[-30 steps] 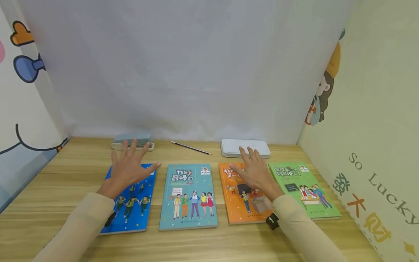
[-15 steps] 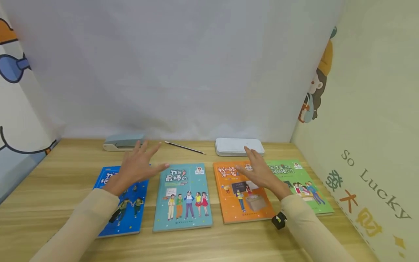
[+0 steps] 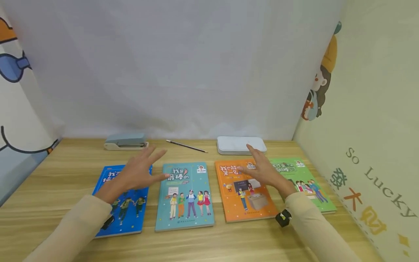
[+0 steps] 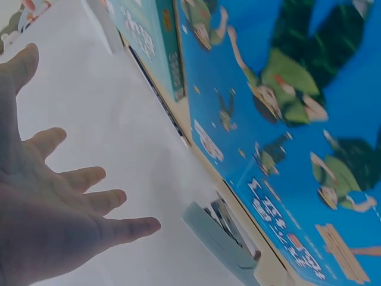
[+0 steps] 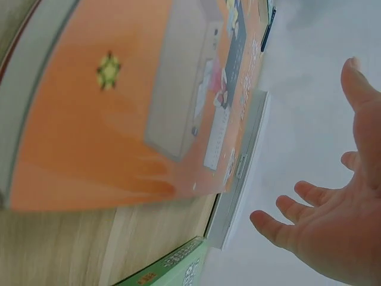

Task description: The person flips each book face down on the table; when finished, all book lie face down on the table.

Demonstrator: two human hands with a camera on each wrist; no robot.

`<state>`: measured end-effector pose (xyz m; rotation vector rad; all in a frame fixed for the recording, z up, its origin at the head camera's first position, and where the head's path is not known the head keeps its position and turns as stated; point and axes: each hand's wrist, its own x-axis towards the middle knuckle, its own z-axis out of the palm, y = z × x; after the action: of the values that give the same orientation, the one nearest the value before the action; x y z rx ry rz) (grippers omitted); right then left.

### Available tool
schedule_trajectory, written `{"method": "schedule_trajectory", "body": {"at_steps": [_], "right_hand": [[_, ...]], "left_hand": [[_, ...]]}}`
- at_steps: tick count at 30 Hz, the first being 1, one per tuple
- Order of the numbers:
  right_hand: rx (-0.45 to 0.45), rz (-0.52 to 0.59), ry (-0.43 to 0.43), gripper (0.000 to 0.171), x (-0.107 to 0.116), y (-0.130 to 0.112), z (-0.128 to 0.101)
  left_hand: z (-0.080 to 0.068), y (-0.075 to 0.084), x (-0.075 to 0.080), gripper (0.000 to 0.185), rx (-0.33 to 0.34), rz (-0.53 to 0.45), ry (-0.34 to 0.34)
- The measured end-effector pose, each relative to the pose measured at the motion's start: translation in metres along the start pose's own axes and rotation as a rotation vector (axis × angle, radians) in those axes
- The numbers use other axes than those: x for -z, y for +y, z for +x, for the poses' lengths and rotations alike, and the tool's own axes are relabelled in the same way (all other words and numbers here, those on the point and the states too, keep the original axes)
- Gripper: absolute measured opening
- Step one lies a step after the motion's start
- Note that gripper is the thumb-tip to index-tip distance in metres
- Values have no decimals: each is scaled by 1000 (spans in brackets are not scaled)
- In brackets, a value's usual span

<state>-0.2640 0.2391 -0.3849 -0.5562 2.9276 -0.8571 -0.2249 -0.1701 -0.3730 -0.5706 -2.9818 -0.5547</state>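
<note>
Now hovering: my left hand is spreading flat over the blue book, my right hand over the orange book, neither holding anything. Thin, bendy, probably slick covers; I'd be pinching an edge at 6 o'clock.

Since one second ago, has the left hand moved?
Yes. The left hand moved right, from over the blue book toward the teal book.
</note>
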Motion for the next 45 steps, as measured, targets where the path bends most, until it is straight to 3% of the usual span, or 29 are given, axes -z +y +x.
{"method": "schedule_trajectory", "body": {"at_steps": [9, 13, 28, 37, 45], "right_hand": [[-20, 34, 9, 88, 8, 24, -4], [-59, 41, 8, 88, 10, 32, -6], [-161, 31, -17, 99, 36, 61, -25], [-204, 72, -7, 94, 49, 82, -35], [-223, 82, -20, 97, 65, 101, -52]], "left_hand": [[26, 29, -24, 82, -85, -31, -2], [37, 39, -36, 83, -115, -42, -36], [70, 86, -78, 81, -261, -108, -93], [88, 128, -94, 80, -364, -82, -85], [103, 162, -106, 82, -396, -48, -152]]}}
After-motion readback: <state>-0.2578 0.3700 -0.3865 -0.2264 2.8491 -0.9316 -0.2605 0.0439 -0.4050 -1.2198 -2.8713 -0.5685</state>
